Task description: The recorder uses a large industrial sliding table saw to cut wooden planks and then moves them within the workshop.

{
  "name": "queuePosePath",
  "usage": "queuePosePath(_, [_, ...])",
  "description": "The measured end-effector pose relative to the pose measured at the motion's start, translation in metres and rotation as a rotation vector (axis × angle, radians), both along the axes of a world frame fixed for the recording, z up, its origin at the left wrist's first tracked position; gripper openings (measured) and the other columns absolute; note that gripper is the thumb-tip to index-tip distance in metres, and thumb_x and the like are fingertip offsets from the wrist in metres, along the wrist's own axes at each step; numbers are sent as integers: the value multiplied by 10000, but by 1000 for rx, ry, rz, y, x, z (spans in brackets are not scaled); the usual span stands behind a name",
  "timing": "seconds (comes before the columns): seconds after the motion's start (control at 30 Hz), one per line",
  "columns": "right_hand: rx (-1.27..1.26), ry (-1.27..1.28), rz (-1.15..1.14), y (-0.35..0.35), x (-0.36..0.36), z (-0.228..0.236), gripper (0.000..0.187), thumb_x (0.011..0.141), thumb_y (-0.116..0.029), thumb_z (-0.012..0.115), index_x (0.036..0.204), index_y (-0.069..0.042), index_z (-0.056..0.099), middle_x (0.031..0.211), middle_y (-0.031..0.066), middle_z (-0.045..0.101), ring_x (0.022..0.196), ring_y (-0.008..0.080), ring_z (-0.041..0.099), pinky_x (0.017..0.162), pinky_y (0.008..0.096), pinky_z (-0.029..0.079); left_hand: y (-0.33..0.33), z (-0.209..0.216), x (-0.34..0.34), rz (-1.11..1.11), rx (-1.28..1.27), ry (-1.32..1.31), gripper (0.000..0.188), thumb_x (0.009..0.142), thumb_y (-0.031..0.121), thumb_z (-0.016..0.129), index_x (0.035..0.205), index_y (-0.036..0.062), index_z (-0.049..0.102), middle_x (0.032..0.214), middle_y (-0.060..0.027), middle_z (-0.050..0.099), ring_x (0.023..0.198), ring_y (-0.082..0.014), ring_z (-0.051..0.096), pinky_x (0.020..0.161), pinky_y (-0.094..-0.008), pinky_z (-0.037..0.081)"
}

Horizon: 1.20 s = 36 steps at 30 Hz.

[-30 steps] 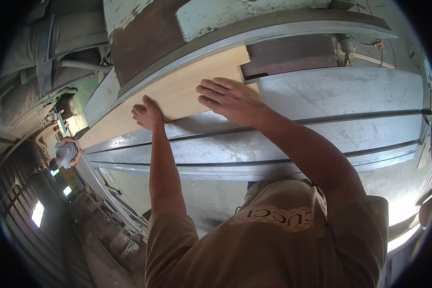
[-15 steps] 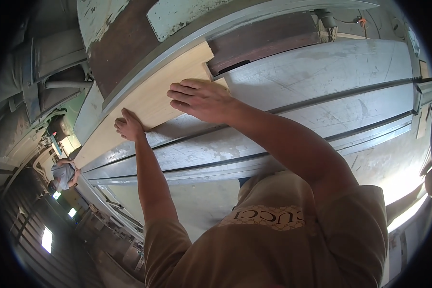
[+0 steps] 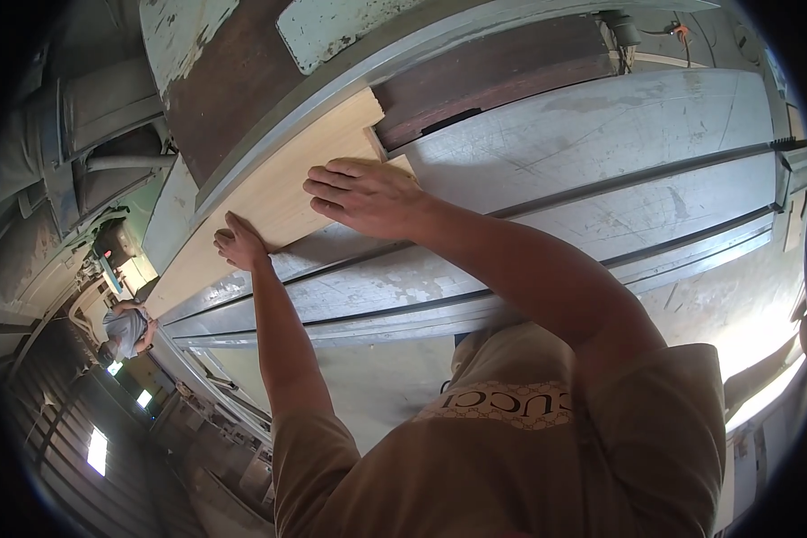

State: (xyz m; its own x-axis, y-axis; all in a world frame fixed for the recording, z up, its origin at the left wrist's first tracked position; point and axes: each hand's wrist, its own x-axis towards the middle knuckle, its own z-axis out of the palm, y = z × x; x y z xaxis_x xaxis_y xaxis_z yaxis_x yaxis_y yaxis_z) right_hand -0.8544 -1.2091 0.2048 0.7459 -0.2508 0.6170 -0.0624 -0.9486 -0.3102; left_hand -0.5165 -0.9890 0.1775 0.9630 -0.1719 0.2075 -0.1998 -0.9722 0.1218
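Note:
A long pale wooden board (image 3: 282, 184) lies on the metal machine table (image 3: 529, 134), running away to the far left along a raised metal edge. Its right end is stepped, with a notch near my right hand. My right hand (image 3: 363, 195) rests flat on the board near that end, fingers stretched out to the left. Farther left, my left hand (image 3: 239, 243) lies on the board's near edge with its fingers apart. Neither hand is wrapped round the board. The palm sides of both hands are hidden.
Long slots (image 3: 637, 175) run along the metal table. Beyond the board are a dark brown panel (image 3: 502, 81) and a worn pale green machine part (image 3: 332, 31). At the far left, a person in grey (image 3: 127, 327) is by the board's distant end.
The board has slid a little to the left, away from the table's right side. My right hand has shifted left with it, while my left hand stays at nearly the same place.

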Motion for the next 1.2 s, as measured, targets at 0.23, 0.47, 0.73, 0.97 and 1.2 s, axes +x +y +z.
queuePosePath(0.23, [0,-9,-6,4,2,4,151,904,-230,672,981,-124,747,1183,21,705,1248,190,617,1092,325,458,9,3,8,-14,-10,-57,840,1033,792,494,1187,-13,677,1344,-232,661,1288,-468,616,1114,-634,448])
queuePosePath(0.47, [3,-10,-10,1,0,0,152,902,-227,673,978,-119,748,1176,22,702,1249,191,613,1092,327,455,0,1,0,28,9,40,844,1040,777,516,1297,-18,632,1426,-192,605,1351,-411,545,1191,-568,395])
queuePosePath(0.73, [7,6,-14,3,0,0,136,898,-227,678,961,-124,740,1153,16,694,1225,188,611,1088,324,452,4,-1,6,25,-3,42,836,1039,776,520,1272,-18,636,1387,-190,621,1323,-415,556,1174,-573,401])
queuePosePath(0.97, [-8,27,-12,4,1,0,132,896,-229,683,958,-129,742,1151,8,686,1233,181,603,1092,324,445,8,-1,9,19,-3,40,832,1041,780,515,1257,-14,640,1368,-190,625,1312,-422,558,1165,-584,400])
queuePosePath(1.2, [16,18,-15,5,1,-1,126,882,-226,691,946,-132,746,1131,5,683,1238,179,601,1081,316,442,8,-2,8,17,-9,49,837,1043,779,505,1265,-17,642,1379,-200,628,1326,-431,555,1170,-592,397])
